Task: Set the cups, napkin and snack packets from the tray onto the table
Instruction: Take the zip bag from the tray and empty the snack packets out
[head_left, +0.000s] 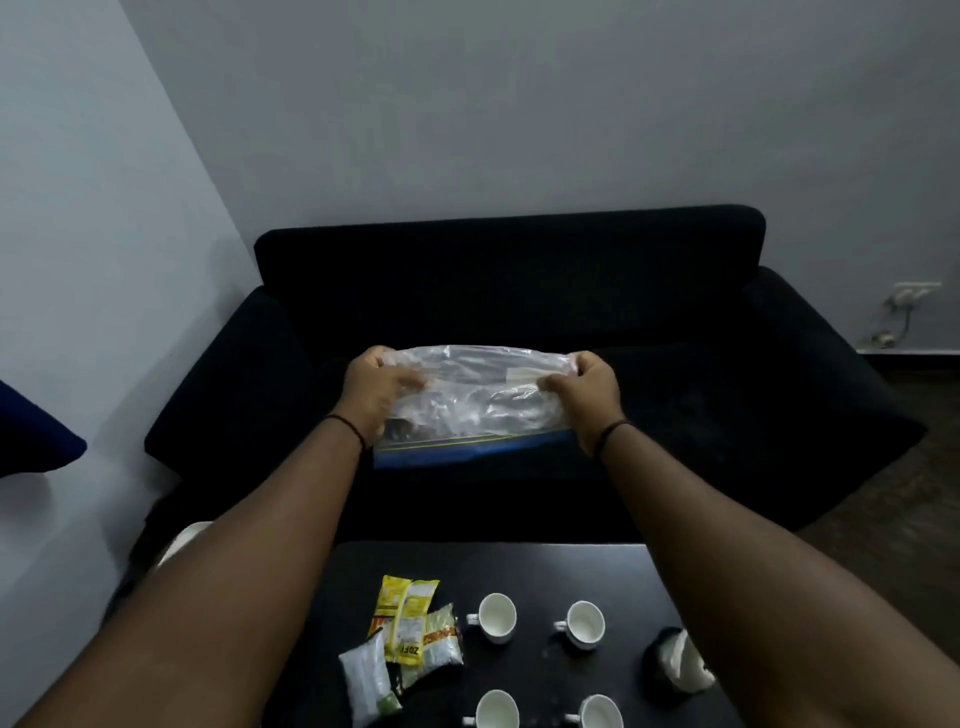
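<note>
Both my hands hold a clear plastic zip bag (470, 400) with a blue strip along its lower edge, raised above the black sofa. My left hand (376, 392) grips its left side and my right hand (589, 387) grips its right side. Below, on the black table (524, 566), lie several snack packets (402, 636), yellow, green and white, in a loose pile at the left. Several white cups stand upright to their right, among them one cup (496, 617) and another cup (583, 623). A white napkin bundle (680, 660) in a dark holder sits at the table's right edge, partly behind my right forearm.
A black sofa (519, 291) stands against the grey wall directly behind the table. A blue cushion corner (36, 441) shows at the far left. A white object (182, 540) peeks out beside my left forearm. A wall socket (911, 296) is at the right.
</note>
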